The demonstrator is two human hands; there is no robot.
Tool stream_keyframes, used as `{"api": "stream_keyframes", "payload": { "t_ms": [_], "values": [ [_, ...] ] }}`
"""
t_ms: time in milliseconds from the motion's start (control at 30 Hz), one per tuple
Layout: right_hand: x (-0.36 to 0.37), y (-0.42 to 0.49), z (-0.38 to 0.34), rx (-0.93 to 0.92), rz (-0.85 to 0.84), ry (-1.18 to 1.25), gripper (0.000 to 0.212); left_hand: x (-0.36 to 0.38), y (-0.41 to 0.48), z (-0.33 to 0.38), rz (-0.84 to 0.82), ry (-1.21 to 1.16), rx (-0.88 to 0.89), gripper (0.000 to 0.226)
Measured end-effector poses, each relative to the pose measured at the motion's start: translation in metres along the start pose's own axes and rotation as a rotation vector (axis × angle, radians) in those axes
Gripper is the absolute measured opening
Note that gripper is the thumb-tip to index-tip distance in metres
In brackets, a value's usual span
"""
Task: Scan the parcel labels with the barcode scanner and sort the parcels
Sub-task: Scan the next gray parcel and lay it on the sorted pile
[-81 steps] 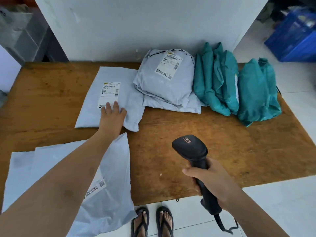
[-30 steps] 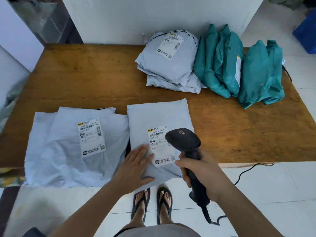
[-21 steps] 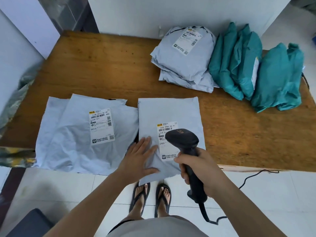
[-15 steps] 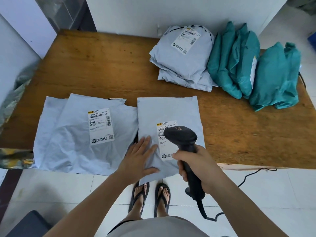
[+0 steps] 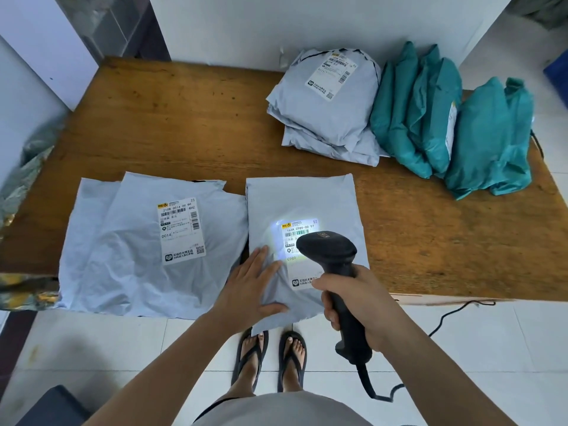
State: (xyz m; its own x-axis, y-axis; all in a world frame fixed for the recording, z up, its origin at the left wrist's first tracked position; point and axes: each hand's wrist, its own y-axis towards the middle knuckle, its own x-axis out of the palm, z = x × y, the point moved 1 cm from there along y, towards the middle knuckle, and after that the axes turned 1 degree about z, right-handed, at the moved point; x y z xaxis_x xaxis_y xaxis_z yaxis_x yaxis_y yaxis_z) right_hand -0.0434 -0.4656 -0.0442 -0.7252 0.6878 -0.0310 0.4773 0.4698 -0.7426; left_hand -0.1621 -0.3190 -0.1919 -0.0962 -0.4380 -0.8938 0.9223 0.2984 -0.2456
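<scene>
A flat grey parcel (image 5: pixel 304 204) lies at the table's near edge and hangs over it. My left hand (image 5: pixel 250 287) presses flat on its lower left part, fingers spread. My right hand (image 5: pixel 356 305) grips the black barcode scanner (image 5: pixel 330 250) by its handle. The scanner head hovers over the parcel's white label (image 5: pixel 296 233), and a bright patch of light falls on the label. A second grey parcel (image 5: pixel 129 259) with its own label (image 5: pixel 181 232) lies to the left, on top of another.
The wooden table (image 5: pixel 172 130) carries a stack of grey parcels (image 5: pixel 329 109) at the back and several teal parcels (image 5: pixel 448 130) to their right. The scanner's cable (image 5: pixel 442 321) trails over the tiled floor. My feet in sandals (image 5: pixel 270 358) stand by the table edge.
The scanner's light has come on over the label. My hands and the parcel have hardly moved since half a second ago; earlier my left hand dragged this parcel from the back to the near edge.
</scene>
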Motion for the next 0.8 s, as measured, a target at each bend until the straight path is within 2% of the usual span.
{"api": "stream_keyframes", "payload": {
  "t_ms": [100,200,300,500,800],
  "values": [
    [0.001,-0.001,0.000,0.001,-0.005,-0.008,0.015,-0.003,-0.001,0.003,0.033,-0.075,-0.017,0.092],
    [0.003,-0.002,0.000,0.004,-0.004,-0.006,0.014,-0.009,-0.002,0.007,0.041,-0.244,-0.105,0.095],
    [0.003,-0.002,-0.001,0.006,-0.005,-0.016,0.015,-0.014,-0.001,0.010,0.037,-0.284,-0.133,0.097],
    [0.004,-0.003,-0.001,0.009,-0.024,-0.042,0.013,-0.019,0.001,0.013,0.084,-0.412,-0.224,0.081],
    [0.002,-0.002,-0.004,0.004,-0.021,-0.045,0.017,-0.032,0.013,0.010,0.033,-0.514,-0.404,0.081]
  ]
}}
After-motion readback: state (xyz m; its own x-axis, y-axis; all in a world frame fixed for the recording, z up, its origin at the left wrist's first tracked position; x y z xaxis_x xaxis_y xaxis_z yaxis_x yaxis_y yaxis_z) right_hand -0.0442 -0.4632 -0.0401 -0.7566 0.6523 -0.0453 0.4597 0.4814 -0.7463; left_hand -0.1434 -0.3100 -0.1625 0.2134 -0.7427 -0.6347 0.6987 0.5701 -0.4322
